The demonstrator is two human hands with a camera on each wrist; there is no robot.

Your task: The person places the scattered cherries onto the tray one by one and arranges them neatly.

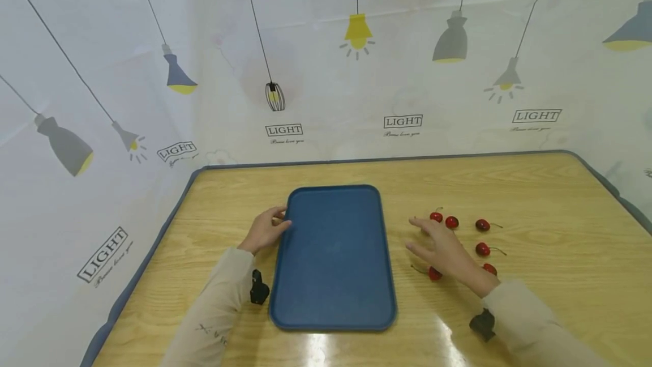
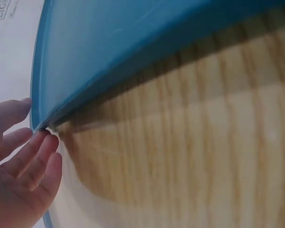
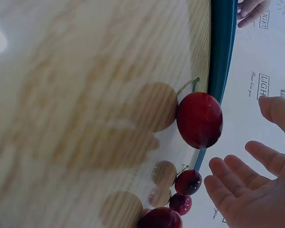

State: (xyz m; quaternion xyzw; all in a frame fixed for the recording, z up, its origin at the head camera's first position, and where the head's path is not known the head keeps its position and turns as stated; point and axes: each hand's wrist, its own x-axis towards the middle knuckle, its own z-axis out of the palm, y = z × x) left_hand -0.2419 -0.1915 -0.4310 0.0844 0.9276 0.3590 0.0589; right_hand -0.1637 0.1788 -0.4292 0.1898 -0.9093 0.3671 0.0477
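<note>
A dark blue rectangular tray [image 1: 333, 254] lies flat on the table. At its left rim is my left hand [image 1: 266, 229], fingertips right at the edge; in the left wrist view the fingers [image 2: 35, 168] are loosely extended and the thumb stands apart from them. My right hand [image 1: 442, 248] hovers right of the tray among several dark red cherries, its fingers spread and holding nothing. One cherry [image 1: 434, 273] with a stem sits below that hand, and another cherry [image 1: 436, 217] lies beyond it. The right wrist view shows a stemmed cherry [image 3: 200, 119] close by the fingers. My right hand partly hides the group.
Other cherries lie to the right, among them one cherry [image 1: 482, 225] and another cherry [image 1: 483, 249] with long stems. The wood-grain table [image 1: 570, 231] meets a white backdrop [image 1: 326, 72] printed with lamps at its back and sides. A black device [image 1: 258, 287] is at the left wrist.
</note>
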